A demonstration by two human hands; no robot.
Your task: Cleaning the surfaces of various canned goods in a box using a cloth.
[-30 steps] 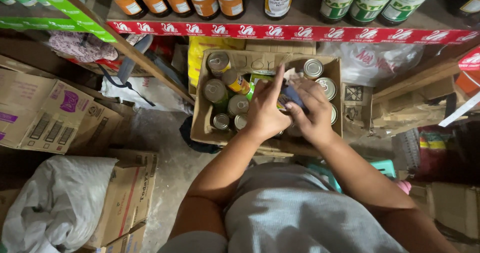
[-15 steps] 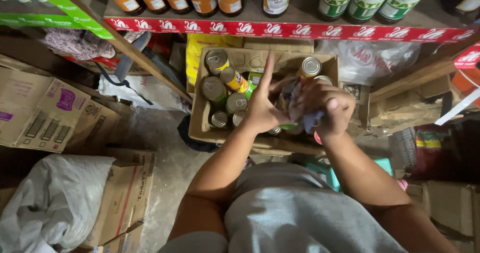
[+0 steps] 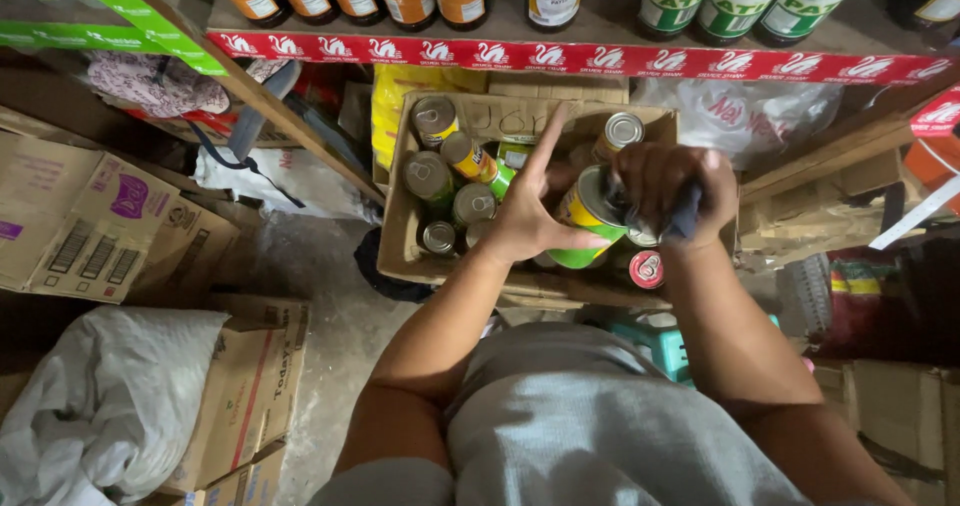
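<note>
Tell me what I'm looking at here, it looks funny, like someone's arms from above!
The picture comes from a small camera worn on a person's head, looking down, so you see their own two arms and grey shirt from above. There is no machine, only bare hands. The left hand holds a round metal can with a yellow and green label, tipped on its side. The right hand presses a dark cloth against the can's top end. Below them sits an open brown cardboard box with more round tins inside. Above is a shelf with a red edge strip carrying a row of bottles. On the left lie flattened cardboard boxes and a white sack.
</note>
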